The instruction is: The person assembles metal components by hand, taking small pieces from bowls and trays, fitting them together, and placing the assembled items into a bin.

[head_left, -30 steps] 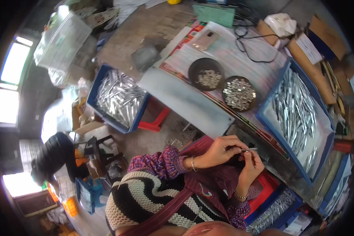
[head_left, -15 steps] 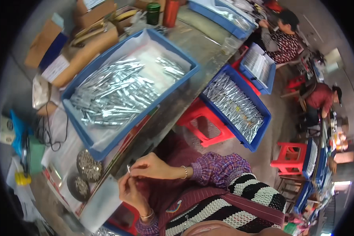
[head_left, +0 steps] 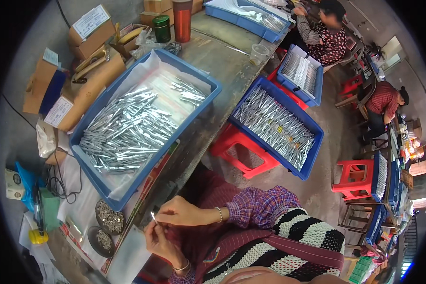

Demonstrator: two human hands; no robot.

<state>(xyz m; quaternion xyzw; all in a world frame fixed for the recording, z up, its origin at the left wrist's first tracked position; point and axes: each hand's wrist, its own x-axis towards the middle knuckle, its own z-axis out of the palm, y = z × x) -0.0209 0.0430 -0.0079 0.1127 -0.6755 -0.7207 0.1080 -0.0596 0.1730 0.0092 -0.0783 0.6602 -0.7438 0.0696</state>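
Note:
My right hand (head_left: 183, 211) is closed in a pinch on a small shiny silver metal piece (head_left: 153, 215), of which only a short end shows. Just below it, my left hand (head_left: 162, 244) has its fingers bent up against the same piece, thumb and fingertips together. The two hands meet above my lap, beside the table edge. Nearest to them on the table are two dark round dishes, one (head_left: 110, 217) above the other (head_left: 101, 241), both holding small metal bits. A blue tray (head_left: 146, 188) lined with white sheet carries a heap of slim silver metal pieces.
A second blue tray (head_left: 312, 163) of similar pieces rests on a red stool (head_left: 244, 151); another blue tray (head_left: 317, 97) lies beyond. Cardboard boxes (head_left: 92, 92), a green tin (head_left: 162, 29) and an orange tumbler (head_left: 181, 21) stand on the table (head_left: 213, 61). Two people (head_left: 331, 38) sit at the right.
The view has shifted, so the table and trays sit lower and further left in the picture. Both hands stay together on the small metal piece, with barely any change in grip.

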